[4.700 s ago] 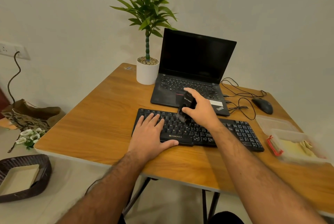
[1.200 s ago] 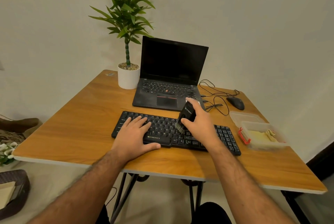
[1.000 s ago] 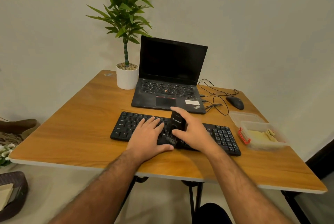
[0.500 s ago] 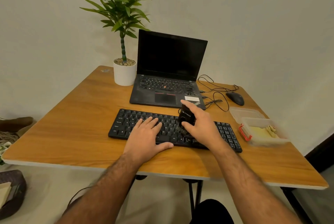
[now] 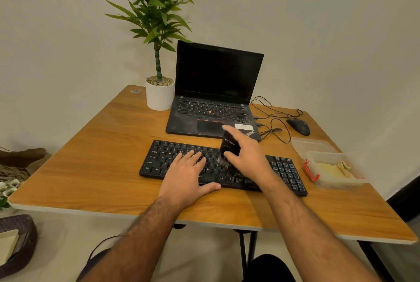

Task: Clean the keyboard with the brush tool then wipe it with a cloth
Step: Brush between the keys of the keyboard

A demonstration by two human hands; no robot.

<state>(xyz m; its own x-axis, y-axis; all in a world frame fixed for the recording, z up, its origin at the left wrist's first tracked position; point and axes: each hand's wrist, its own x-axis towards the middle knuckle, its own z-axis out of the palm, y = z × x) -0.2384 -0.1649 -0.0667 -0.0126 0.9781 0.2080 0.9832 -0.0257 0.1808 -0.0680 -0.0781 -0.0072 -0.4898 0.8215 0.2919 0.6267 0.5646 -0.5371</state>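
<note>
One black keyboard [image 5: 286,172] is laid across the near middle of the wooden worktop [image 5: 95,159]. Two hands are seen on it. The left hand [image 5: 187,176] is spread flat, fingers open, on the keys left of centre, with nothing held. The right hand [image 5: 248,156] is closed around one black brush tool [image 5: 229,147], whose bristles are pressed onto the keys just right of the left hand. One open laptop [image 5: 216,90] is stood beyond the keyboard, one potted plant [image 5: 159,90] at its left, one mouse [image 5: 298,126] at far right. One clear box [image 5: 334,171] holding a yellowish cloth [image 5: 330,169] is placed right of the keyboard, its lid [image 5: 312,146] beyond it.
</note>
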